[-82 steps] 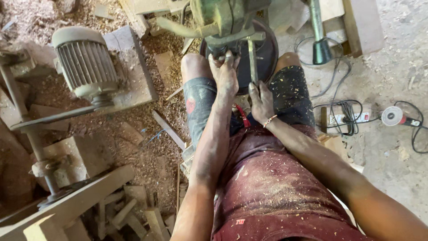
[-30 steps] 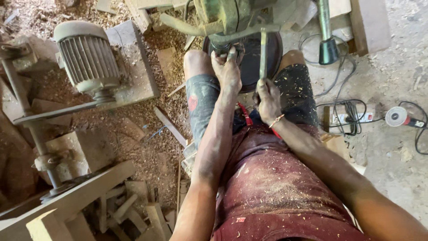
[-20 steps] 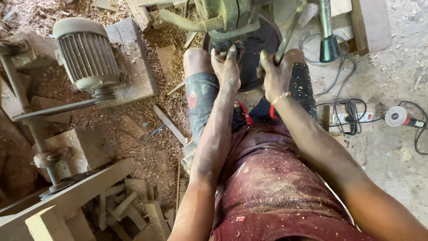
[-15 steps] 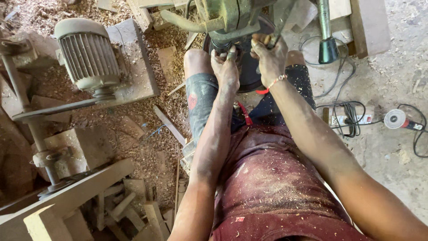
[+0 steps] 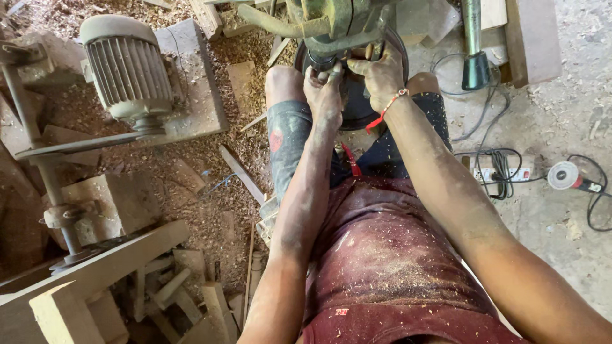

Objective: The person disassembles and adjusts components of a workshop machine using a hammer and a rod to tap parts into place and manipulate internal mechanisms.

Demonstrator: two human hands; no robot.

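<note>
View from above of a seated person working at a green metal machine (image 5: 331, 22) with both arms stretched forward. The left hand (image 5: 324, 95) lies just below the machine's lower fitting, its fingers (image 5: 319, 73) curled up and closed around a small grey part there; what exactly that part is cannot be told. The right hand (image 5: 382, 73), with a red thread bracelet (image 5: 387, 108) at the wrist, sits just beside the left, its fingers (image 5: 366, 60) bent and pressed against the same fitting and against a thin stick-like piece (image 5: 371, 52) that stands between them; whether the fingers fully grip it cannot be told. Directly beneath both sets of fingers lies a dark round disc (image 5: 357, 105), partly hidden by the hands and resting between the person's knees. Well to the left of the left fingers stands a ribbed grey electric motor (image 5: 127, 67) on a wooden block (image 5: 194, 76), with a drive belt (image 5: 76, 145) running from under it toward a lower shaft. The ground near the left fingers is covered with wood shavings (image 5: 210, 191) and offcuts. To the right of the right fingers a green-and-black post (image 5: 473, 44) stands upright; farther right lie a power strip (image 5: 503, 173) with coiled cables and a small angle grinder (image 5: 570, 178). The maroon shirt (image 5: 382, 255) is dusted with sawdust.
</note>
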